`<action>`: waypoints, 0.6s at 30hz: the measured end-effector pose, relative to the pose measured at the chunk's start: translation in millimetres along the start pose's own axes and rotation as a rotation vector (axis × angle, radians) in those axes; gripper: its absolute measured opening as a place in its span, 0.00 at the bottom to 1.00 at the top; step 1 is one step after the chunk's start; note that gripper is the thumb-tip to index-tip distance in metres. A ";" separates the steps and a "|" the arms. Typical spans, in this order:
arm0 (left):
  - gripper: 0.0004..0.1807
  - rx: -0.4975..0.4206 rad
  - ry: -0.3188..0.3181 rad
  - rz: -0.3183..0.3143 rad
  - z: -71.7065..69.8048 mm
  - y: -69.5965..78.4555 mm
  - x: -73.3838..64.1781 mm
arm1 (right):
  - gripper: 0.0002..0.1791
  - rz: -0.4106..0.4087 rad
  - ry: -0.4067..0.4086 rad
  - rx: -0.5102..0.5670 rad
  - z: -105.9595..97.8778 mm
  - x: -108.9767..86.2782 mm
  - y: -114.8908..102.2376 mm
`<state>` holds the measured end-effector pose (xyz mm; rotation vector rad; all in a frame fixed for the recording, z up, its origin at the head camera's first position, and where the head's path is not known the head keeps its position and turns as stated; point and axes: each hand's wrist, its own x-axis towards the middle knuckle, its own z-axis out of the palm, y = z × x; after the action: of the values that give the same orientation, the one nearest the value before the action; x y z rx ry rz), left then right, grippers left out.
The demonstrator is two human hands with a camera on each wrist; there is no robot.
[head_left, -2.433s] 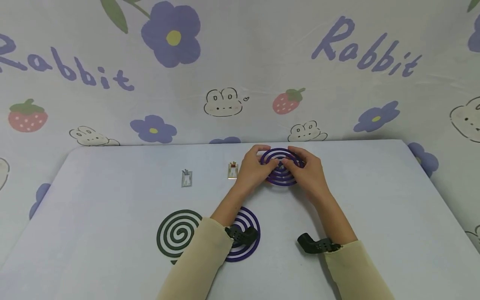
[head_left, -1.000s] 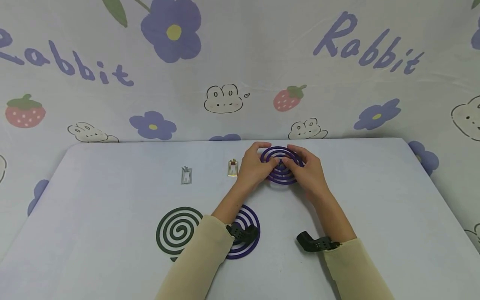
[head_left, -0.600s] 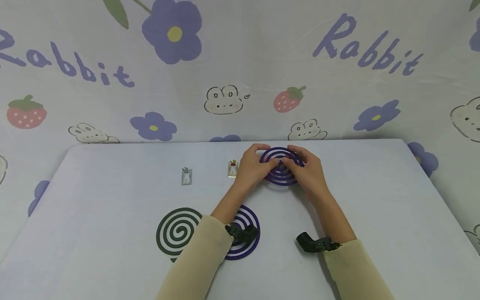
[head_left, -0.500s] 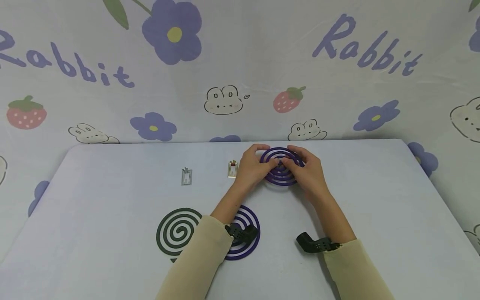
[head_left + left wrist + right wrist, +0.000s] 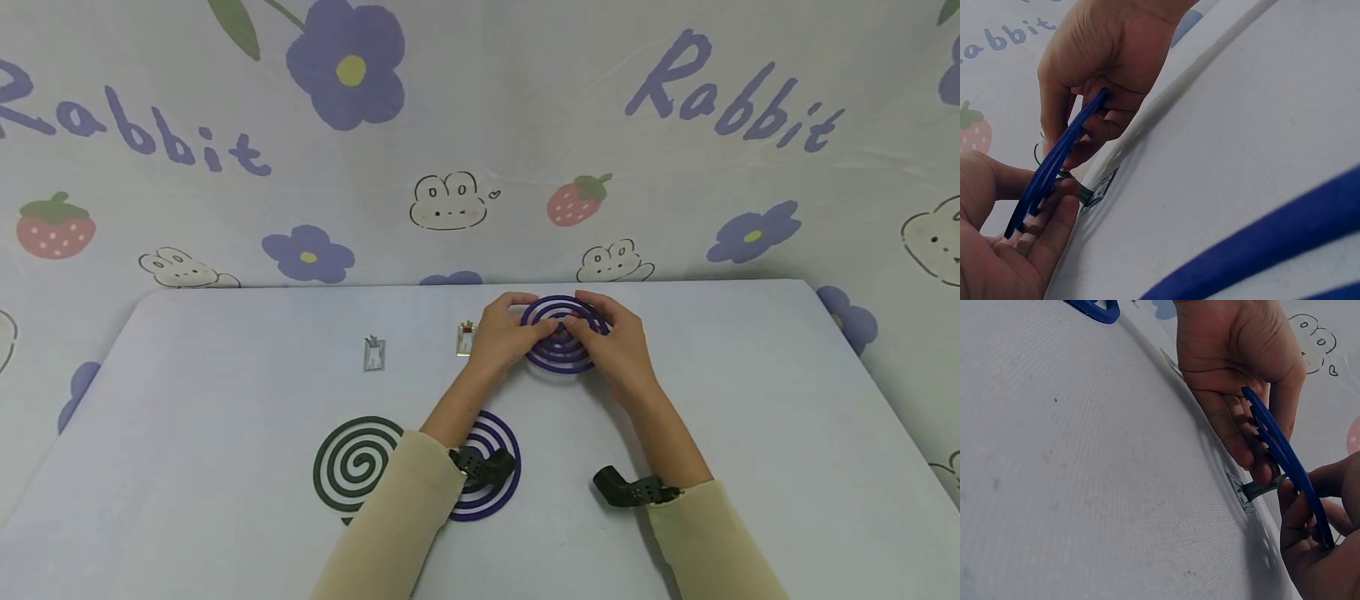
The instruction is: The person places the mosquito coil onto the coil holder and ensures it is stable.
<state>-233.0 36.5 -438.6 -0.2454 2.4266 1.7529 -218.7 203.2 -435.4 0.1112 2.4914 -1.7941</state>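
Note:
Both hands hold a dark blue mosquito coil near the table's far edge. My left hand and right hand have their thumbs on its upper face close to the centre, with other fingers curled at its rim and underneath. In the left wrist view the coil appears nearly edge-on, raised above the tabletop. A small metal coil stand sits under it, its prong rising toward the coil's middle. Whether the prong passes through the coil is hidden by fingers. The right wrist view also has this stand below the coil.
Two more metal stands, one silver and one gold-coloured, lie left of the hands. Nearer me are a green coil and another blue coil, partly covered by my left sleeve. A patterned cloth hangs behind the white table.
The left hand's fingertips have shifted very slightly leftward at the coil's rim. Both hands and the coil otherwise stay at about the same place, and the head view tilts a little.

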 end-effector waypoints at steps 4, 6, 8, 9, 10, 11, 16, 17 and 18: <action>0.28 -0.004 -0.004 -0.016 -0.1 2.2 -2.0 | 0.29 -0.028 0.003 -0.022 -0.2 -0.7 -0.5; 0.28 -0.009 -0.006 -0.023 -0.5 2.9 -2.9 | 0.29 -0.041 0.003 -0.032 0.1 -0.8 -0.7; 0.28 -0.010 -0.007 -0.025 -0.6 3.2 -3.4 | 0.28 -0.044 0.004 -0.041 -0.1 -0.4 -0.7; 0.28 -0.010 -0.006 -0.025 -0.7 3.4 -3.4 | 0.28 -0.044 0.004 -0.044 -0.2 -0.3 -0.8; 0.28 -0.010 -0.006 -0.025 -0.8 3.5 -3.4 | 0.29 -0.043 0.004 -0.046 -0.3 -0.4 -1.2; 0.28 -0.011 -0.006 -0.025 -0.9 3.7 -3.5 | 0.29 -0.041 0.004 -0.049 -0.6 -0.3 -1.3; 0.28 -0.020 -0.011 -0.033 -1.3 4.2 -3.8 | 0.29 -0.022 0.003 -0.039 -0.8 -1.4 -3.5; 0.28 -0.019 -0.011 -0.035 -1.4 4.2 -4.0 | 0.29 -0.016 0.002 -0.037 -0.7 -1.4 -3.5; 0.28 -0.019 -0.012 -0.037 -1.5 4.1 -4.0 | 0.29 -0.012 0.002 -0.036 -0.5 -1.5 -3.6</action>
<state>-230.0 36.5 -433.4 -0.2794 2.3824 1.7580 -217.6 202.5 -431.7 0.0964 2.5298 -1.7526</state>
